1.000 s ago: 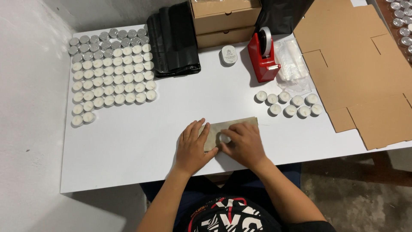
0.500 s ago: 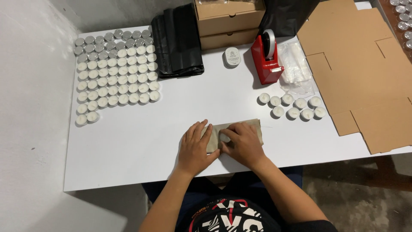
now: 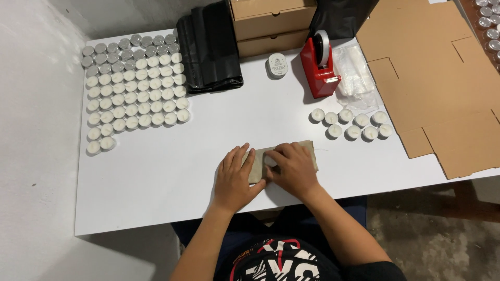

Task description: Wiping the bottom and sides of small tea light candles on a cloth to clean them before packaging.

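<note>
Both of my hands rest on a small flat beige cardboard piece [image 3: 309, 152] near the front edge of the white table [image 3: 156, 177]. My left hand [image 3: 235, 177] lies flat on its left end with fingers spread. My right hand [image 3: 292, 165] presses on its middle, fingers curled over a small white round thing [image 3: 270, 158], apparently a tealight; only a sliver of it shows between the fingers. Most of the cardboard piece is hidden under the hands.
Several white tealight candles [image 3: 133, 91] stand in rows at the back left, a smaller group of tealights [image 3: 351, 124] at the right. Behind lie black bags [image 3: 208, 47], brown boxes [image 3: 271, 23], a red tape dispenser [image 3: 320, 65], clear plastic bags [image 3: 354, 73] and flat cardboard sheets [image 3: 432, 73].
Both hands stay on the beige piece with hardly any shift. Only the camera view has moved slightly.
</note>
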